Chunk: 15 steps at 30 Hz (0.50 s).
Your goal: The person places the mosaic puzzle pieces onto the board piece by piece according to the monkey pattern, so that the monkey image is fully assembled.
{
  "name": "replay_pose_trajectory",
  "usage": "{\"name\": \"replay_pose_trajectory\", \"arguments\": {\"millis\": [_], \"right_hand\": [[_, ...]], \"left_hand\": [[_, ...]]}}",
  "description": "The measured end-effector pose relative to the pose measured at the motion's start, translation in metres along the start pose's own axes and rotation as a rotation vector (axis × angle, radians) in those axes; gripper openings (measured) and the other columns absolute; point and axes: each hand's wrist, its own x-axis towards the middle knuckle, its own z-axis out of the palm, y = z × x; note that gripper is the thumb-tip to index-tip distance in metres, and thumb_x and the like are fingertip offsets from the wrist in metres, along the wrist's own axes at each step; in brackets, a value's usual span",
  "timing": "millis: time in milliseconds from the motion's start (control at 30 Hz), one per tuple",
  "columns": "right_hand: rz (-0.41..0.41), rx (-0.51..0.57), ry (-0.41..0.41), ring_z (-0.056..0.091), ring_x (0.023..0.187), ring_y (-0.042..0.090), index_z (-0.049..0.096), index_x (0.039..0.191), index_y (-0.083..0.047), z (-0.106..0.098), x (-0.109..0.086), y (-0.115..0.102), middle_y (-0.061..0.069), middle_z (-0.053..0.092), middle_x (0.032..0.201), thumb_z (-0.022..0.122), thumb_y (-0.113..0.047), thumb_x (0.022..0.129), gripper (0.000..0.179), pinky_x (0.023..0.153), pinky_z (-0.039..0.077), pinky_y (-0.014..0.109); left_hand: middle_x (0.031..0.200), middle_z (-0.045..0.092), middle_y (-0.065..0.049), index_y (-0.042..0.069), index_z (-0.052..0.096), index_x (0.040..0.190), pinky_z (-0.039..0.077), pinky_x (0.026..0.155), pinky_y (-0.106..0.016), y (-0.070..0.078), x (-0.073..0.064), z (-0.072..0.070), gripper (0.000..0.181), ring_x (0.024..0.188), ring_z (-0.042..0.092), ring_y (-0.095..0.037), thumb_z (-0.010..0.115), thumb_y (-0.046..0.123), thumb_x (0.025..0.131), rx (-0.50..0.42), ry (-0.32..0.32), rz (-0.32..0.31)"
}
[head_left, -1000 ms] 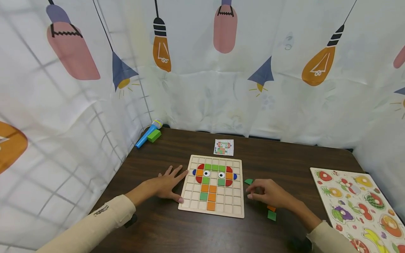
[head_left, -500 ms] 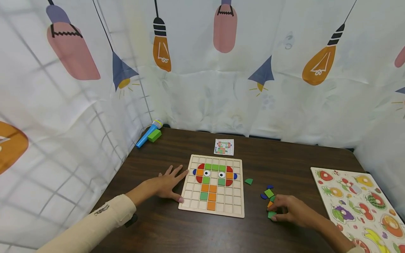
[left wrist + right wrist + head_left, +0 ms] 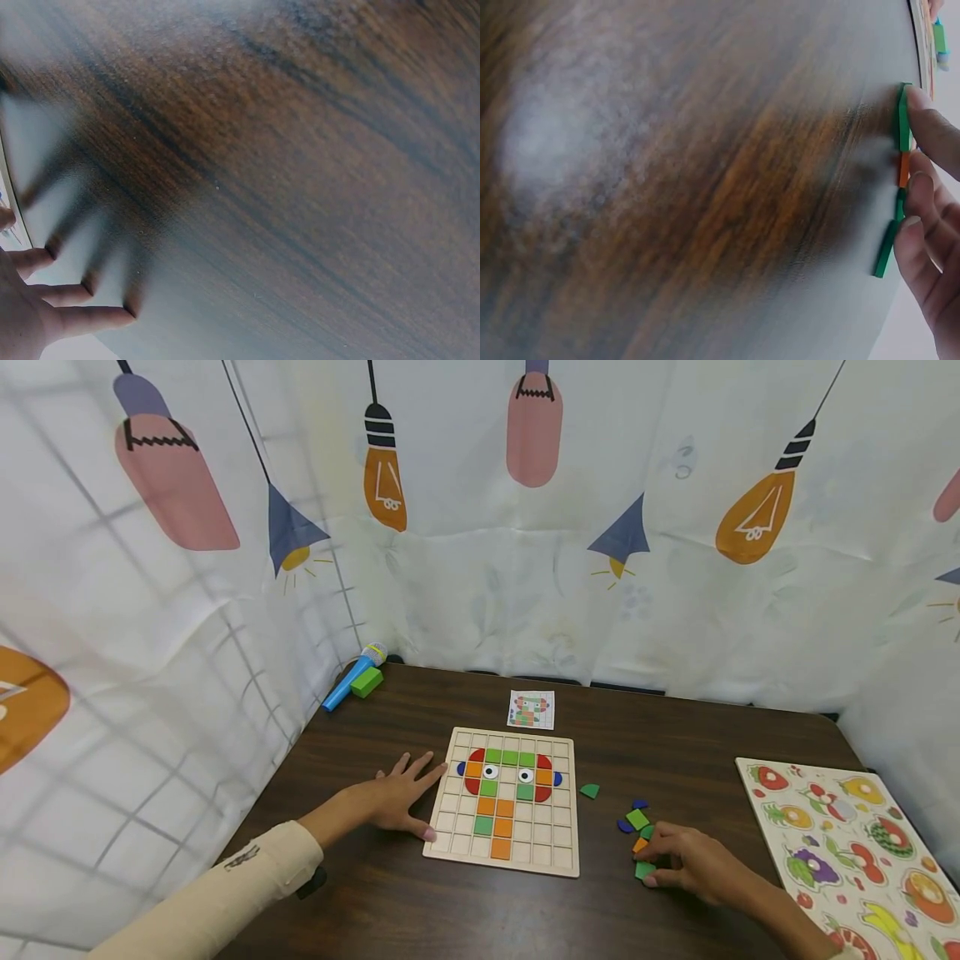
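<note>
My left hand (image 3: 397,797) lies with spread fingers at the left side of a wooden grid board (image 3: 543,843); thumb and index fingertips overlap its edge. Red, orange, green and blue tiles on the board form a face with two eyes, with orange squares and a green square (image 3: 483,825) below. At the right, my right hand (image 3: 686,860) reaches over a cluster of loose tiles. Its thumb touches a green tile (image 3: 644,870), and the index fingertip is at an orange tile (image 3: 640,845). Those tiles line up beneath spread fingertips (image 3: 910,232) in the right wrist view.
Behind the board lies a small pattern card (image 3: 531,709). A green quarter-round tile (image 3: 590,791) sits just right of the board. A fruit puzzle board (image 3: 825,810) covers the right side. A blue toy microphone (image 3: 348,683) and green block (image 3: 367,682) lie far left, near the curtain.
My right hand has moved right and toward me, from beside the green quarter-round tile to the loose tiles, uncovering several of them. For the last half second it stays nearly still. The left hand is unchanged.
</note>
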Motion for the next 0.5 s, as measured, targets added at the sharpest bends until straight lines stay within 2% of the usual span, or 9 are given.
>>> {"name": "replay_pose_trajectory", "arguments": {"millis": [233, 500], "right_hand": [[-0.032, -0.018, 0.01, 0.047, 0.075, -0.009, 0.074, 0.107, -0.024, 0.0, 0.0, -0.001, -0.015, 0.059, 0.1, 0.073, -0.039, 0.09, 0.023, 0.061, 0.042, 0.018], [0.087, 0.013, -0.056, 0.05, 0.078, -0.006, 0.064, 0.108, -0.025, 0.0, 0.005, -0.011, -0.016, 0.062, 0.1, 0.072, -0.039, 0.092, 0.023, 0.062, 0.044, 0.021]], "left_hand": [[0.169, 0.005, -0.016, 0.023, 0.013, 0.163, 0.028, 0.104, -0.078, 0.001, 0.0, -0.001, 0.112, 0.15, 0.01, -0.055, 0.068, 0.073, 0.079, -0.001, -0.001, 0.006], [0.169, 0.006, -0.017, 0.022, 0.014, 0.163, 0.029, 0.104, -0.078, 0.001, -0.001, 0.0, 0.112, 0.15, 0.01, -0.055, 0.068, 0.073, 0.079, -0.003, 0.002, 0.015]]}}
